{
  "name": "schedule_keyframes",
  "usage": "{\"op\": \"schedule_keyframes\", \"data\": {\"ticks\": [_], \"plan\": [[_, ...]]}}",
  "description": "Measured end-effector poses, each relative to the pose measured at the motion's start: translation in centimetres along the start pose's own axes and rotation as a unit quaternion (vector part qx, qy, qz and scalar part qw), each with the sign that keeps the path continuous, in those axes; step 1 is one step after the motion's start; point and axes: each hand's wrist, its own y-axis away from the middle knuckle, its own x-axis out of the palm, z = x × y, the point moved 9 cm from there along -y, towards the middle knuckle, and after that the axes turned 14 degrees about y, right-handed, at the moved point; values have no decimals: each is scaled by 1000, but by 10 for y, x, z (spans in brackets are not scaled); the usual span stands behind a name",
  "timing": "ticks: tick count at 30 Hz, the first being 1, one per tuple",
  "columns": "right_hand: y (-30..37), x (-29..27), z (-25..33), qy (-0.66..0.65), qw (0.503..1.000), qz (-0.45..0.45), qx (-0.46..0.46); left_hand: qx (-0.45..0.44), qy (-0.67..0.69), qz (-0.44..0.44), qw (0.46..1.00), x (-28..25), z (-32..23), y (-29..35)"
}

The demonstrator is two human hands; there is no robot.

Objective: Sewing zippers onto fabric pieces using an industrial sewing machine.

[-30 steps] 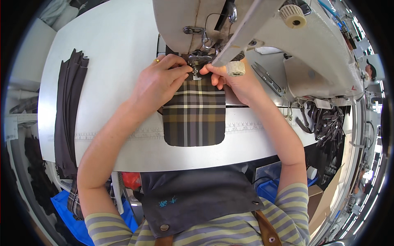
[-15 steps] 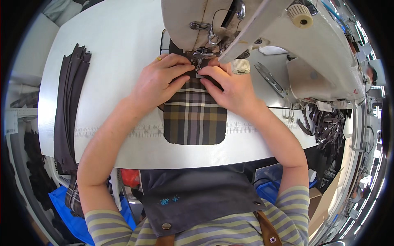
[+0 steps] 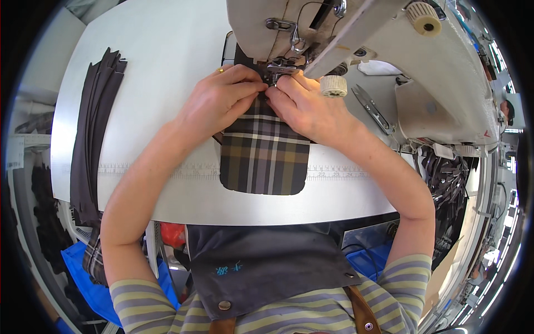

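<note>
lying flat in the head view, the cloth (image 3: 264, 161) spreads over the table (image 3: 167, 206) from just below the fingertips, its far end hidden under them by the foot (image 3: 273, 79) of the machine (image 3: 445, 83). it should be light and soft, bending at a touch, yet its flat lie suggests enough body to keep its outline. it hardly seems fragile, though it may slip on the smooth table. the likely best hold is a light pinch or flat press along the side edges, just below the fingertips and clear of the foot. the left hand (image 3: 225, 97) has thumb and fingers bent close together, just left of the foot; the right hand (image 3: 317, 108) curls in from the other side, its tips near the foot too. whether either is clamped on the cloth i cannot tell, as the hands cover that end. in look it is a dark plaid: pale lines cross it, a mustard band runs sideways below the fingers, and greyish stripes run lengthwise. the two corners farthest from the fingers are rounded.
</note>
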Motion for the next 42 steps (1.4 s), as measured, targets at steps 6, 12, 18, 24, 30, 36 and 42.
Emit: {"op": "schedule_keyframes", "data": {"ticks": [6,12,18,24,30,36,42], "plan": [[6,8,-1,-1,999,-37,27,-15,1,8,1000,0,1,-1],[8,1,-8,-24,998,-13,56,-29,-1,13,999,0,-1,0],[7,-4,-10,-41,996,-37,69,-8,-25,-7,1000,3,-2,-3],[24,-5,-41,-125,973,-65,183,-91,73,-19,993,5,13,-11],[37,-47,13,-249,962,26,107,-200,160,-69,964,2,29,-3],[33,-42,29,-245,961,84,99,-208,176,-69,960,2,33,-4],[36,-31,40,-213,969,102,79,-33,8,-33,999,3,3,-3]]}}
